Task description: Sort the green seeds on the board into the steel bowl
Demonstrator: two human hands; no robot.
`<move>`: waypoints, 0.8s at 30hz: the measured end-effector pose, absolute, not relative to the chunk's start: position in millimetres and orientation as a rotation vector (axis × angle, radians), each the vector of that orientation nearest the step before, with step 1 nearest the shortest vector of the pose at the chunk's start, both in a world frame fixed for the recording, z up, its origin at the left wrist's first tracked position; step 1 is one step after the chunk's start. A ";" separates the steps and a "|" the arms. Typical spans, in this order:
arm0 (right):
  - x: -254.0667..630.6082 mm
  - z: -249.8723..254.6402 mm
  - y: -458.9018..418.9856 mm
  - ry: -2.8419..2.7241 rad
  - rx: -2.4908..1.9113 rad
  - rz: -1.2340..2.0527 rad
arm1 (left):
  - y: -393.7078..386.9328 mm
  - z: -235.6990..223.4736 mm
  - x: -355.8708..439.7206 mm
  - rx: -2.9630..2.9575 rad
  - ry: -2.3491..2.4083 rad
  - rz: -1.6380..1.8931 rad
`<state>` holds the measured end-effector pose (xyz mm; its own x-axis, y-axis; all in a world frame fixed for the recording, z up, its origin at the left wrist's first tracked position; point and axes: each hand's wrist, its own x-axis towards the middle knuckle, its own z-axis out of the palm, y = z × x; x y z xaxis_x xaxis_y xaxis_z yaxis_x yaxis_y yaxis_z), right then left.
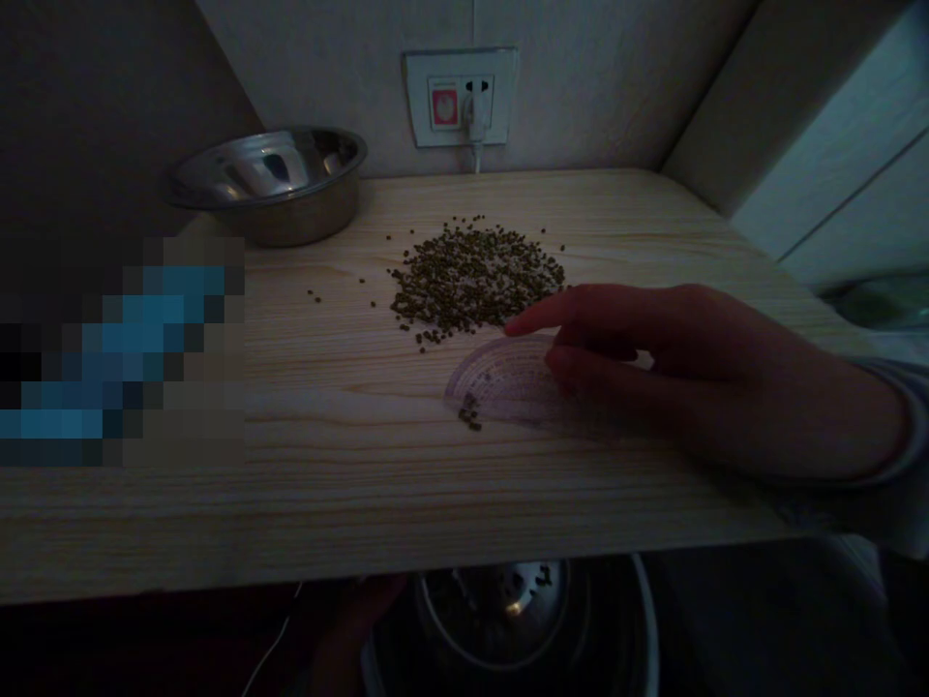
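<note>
My right hand [697, 373] holds a clear plastic protractor [500, 382] between thumb and fingers, flat against the wooden tabletop. Its index fingertip reaches the near edge of a spread pile of mung beans [475, 276]. A few beans [470, 414] lie at the protractor's left end, apart from the pile. Below the table's front edge, my left hand [355, 629] grips the left side of a metal bowl [581, 629], though shadow hides most of its fingers. Several beans lie inside that bowl.
Another steel bowl [290, 208] stands at the table's back left. A wall socket [461, 97] with a plugged-in white cord is behind the table [334, 484]. A blurred-out blue patch [145, 319] covers the left side. A thin white cable [272, 644] hangs below.
</note>
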<state>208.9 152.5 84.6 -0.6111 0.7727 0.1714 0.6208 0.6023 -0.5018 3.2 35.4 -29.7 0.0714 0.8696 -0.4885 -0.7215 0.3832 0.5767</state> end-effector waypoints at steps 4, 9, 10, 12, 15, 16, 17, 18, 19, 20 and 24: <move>208.8 84.4 153.0 -2.454 -1.130 0.565 | 35.8 -28.0 2.6 0.212 0.893 1.191; 208.5 82.9 154.6 -2.437 -1.142 0.535 | 34.6 -28.0 4.1 0.221 0.891 1.191; 208.4 82.8 154.5 -2.440 -1.143 0.536 | 34.2 -28.6 4.3 0.222 0.890 1.194; 208.3 83.0 153.8 -2.453 -1.137 0.551 | 33.8 -30.0 4.5 0.225 0.888 1.203; 208.5 83.8 152.5 -2.472 -1.131 0.575 | 34.3 -31.7 4.6 0.231 0.882 1.214; 208.7 84.0 152.2 -2.473 -1.133 0.577 | 34.7 -31.9 4.6 0.232 0.880 1.218; 208.9 84.0 152.2 -2.469 -1.137 0.572 | 35.0 -31.9 4.7 0.233 0.879 1.221; 209.1 84.0 152.2 -2.461 -1.144 0.564 | 35.3 -31.5 4.8 0.233 0.878 1.224; 209.2 83.8 152.4 -2.454 -1.151 0.558 | 35.5 -30.9 4.9 0.233 0.877 1.226; 209.3 83.6 152.7 -2.447 -1.153 0.554 | 35.6 -30.0 5.1 0.231 0.877 1.226; 208.6 82.5 152.9 -2.468 -1.114 0.594 | 34.0 -25.7 6.0 0.224 0.884 1.231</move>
<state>208.6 152.9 82.5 -0.6204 0.7687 0.1554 0.6140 0.5993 -0.5136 6.0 34.0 -25.7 0.0596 0.8841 -0.4635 -0.7218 0.3589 0.5918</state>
